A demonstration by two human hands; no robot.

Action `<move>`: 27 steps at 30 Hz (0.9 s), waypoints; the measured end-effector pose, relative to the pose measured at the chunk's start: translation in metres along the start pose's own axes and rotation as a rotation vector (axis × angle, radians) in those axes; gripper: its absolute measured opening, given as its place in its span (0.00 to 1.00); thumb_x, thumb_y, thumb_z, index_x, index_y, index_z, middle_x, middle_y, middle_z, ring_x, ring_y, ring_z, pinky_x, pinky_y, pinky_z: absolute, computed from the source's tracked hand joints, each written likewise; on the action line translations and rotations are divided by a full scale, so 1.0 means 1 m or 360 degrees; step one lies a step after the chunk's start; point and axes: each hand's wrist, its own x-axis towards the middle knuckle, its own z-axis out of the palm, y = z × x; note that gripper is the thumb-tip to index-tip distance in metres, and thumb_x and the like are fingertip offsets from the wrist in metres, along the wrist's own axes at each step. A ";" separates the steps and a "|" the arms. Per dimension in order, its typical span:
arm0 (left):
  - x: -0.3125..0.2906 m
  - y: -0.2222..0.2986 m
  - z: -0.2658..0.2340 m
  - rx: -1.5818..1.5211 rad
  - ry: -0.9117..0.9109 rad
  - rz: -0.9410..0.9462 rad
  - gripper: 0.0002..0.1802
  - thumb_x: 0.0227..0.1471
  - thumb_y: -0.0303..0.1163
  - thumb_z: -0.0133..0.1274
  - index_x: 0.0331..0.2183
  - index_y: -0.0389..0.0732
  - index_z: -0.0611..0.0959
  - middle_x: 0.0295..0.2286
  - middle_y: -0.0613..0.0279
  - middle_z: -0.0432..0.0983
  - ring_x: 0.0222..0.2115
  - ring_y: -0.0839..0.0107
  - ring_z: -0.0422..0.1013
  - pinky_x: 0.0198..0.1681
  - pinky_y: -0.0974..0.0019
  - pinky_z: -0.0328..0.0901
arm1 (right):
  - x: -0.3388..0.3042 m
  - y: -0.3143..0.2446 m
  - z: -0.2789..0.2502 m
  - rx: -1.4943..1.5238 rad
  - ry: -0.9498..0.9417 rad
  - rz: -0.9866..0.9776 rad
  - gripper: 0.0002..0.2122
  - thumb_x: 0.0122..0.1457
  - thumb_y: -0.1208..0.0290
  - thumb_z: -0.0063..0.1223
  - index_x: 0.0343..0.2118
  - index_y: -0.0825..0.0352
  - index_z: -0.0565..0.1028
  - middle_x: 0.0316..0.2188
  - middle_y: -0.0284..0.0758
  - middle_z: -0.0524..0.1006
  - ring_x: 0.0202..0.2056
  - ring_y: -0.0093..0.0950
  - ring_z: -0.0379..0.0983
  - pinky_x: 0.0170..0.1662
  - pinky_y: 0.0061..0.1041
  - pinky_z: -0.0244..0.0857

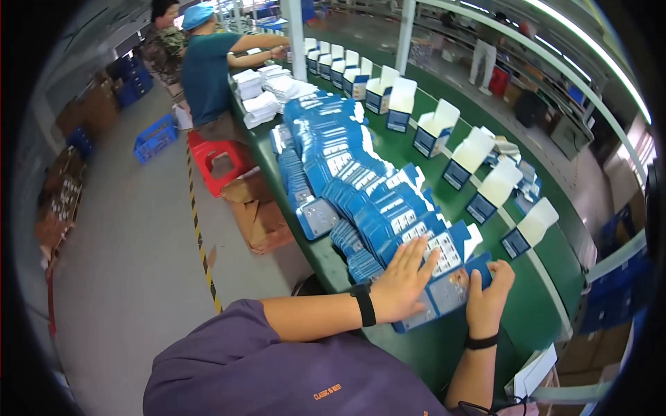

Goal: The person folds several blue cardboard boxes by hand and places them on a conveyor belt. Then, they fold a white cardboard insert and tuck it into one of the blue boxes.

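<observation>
A flat, folded blue-and-grey carton point(451, 290) lies at the near edge of the green table, in front of my body. My left hand point(402, 281) rests over its left part with the fingers stretched out, the fingertips reaching toward the piled cartons. At the carton's right end, my right hand point(489, 291) grips the edge with bent fingers and the thumb on top. Just beyond my hands spreads a long, overlapping pile of flat blue cartons point(378, 201). Opened boxes with raised white flaps point(525, 229) stand in a row to its right.
White paper stacks point(262, 109) sit at the pile's far end. A co-worker in a blue cap point(208, 76) reaches over the table there. A red stool point(220, 163), brown carton point(260, 218) and blue crate point(156, 139) stand left. White posts point(404, 38) rise along the line.
</observation>
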 end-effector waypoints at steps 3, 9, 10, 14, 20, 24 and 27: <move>0.003 0.015 -0.017 -0.0455 0.0345 -0.0060 0.63 0.41 0.41 0.73 0.68 0.30 0.53 0.65 0.29 0.48 0.67 0.35 0.48 0.69 0.43 0.48 | -0.003 -0.060 -0.008 0.0310 0.0268 -0.0369 0.10 0.59 0.76 0.58 0.40 0.69 0.71 0.54 0.48 0.69 0.64 0.51 0.61 0.66 0.44 0.52; 0.006 0.018 -0.063 -0.0744 0.0251 -0.0108 0.69 0.40 0.42 0.74 0.69 0.29 0.46 0.63 0.33 0.50 0.65 0.40 0.51 0.69 0.52 0.50 | 0.000 -0.090 -0.020 0.0259 0.0653 -0.0624 0.07 0.59 0.79 0.54 0.38 0.66 0.70 0.54 0.46 0.68 0.68 0.52 0.57 0.66 0.49 0.49; 0.005 0.017 -0.065 -0.0681 0.0258 -0.0144 0.69 0.40 0.42 0.74 0.69 0.28 0.46 0.63 0.34 0.51 0.65 0.42 0.52 0.69 0.53 0.50 | 0.002 -0.088 -0.016 0.0328 0.0615 -0.0550 0.06 0.59 0.77 0.54 0.37 0.66 0.70 0.55 0.47 0.68 0.68 0.52 0.56 0.67 0.49 0.48; -0.004 0.025 -0.065 -0.0735 0.0302 -0.0015 0.63 0.44 0.39 0.72 0.69 0.30 0.51 0.62 0.39 0.56 0.62 0.44 0.57 0.67 0.54 0.53 | -0.004 -0.077 -0.020 0.0448 0.0440 -0.0585 0.09 0.61 0.68 0.55 0.38 0.67 0.70 0.57 0.48 0.66 0.69 0.52 0.54 0.69 0.50 0.46; -0.003 0.024 -0.070 -0.1470 -0.0206 0.0048 0.51 0.51 0.37 0.68 0.68 0.35 0.59 0.63 0.45 0.58 0.62 0.50 0.61 0.66 0.56 0.55 | -0.015 -0.086 -0.015 0.0721 0.0758 -0.0901 0.35 0.59 0.46 0.59 0.59 0.70 0.65 0.67 0.50 0.57 0.71 0.50 0.49 0.72 0.51 0.41; -0.003 0.021 -0.070 -0.1722 -0.0159 -0.0005 0.45 0.55 0.37 0.65 0.67 0.36 0.62 0.64 0.44 0.60 0.62 0.55 0.62 0.65 0.58 0.56 | -0.018 -0.098 -0.018 0.1224 0.0221 -0.0243 0.51 0.55 0.38 0.62 0.70 0.70 0.50 0.72 0.49 0.46 0.72 0.47 0.46 0.72 0.49 0.42; 0.004 0.022 -0.066 -0.1372 0.0290 0.0513 0.44 0.56 0.40 0.64 0.66 0.35 0.63 0.64 0.43 0.60 0.63 0.56 0.61 0.66 0.59 0.55 | -0.026 -0.102 -0.006 0.1554 0.0102 -0.0375 0.53 0.53 0.41 0.65 0.71 0.69 0.47 0.73 0.51 0.43 0.72 0.46 0.45 0.72 0.46 0.43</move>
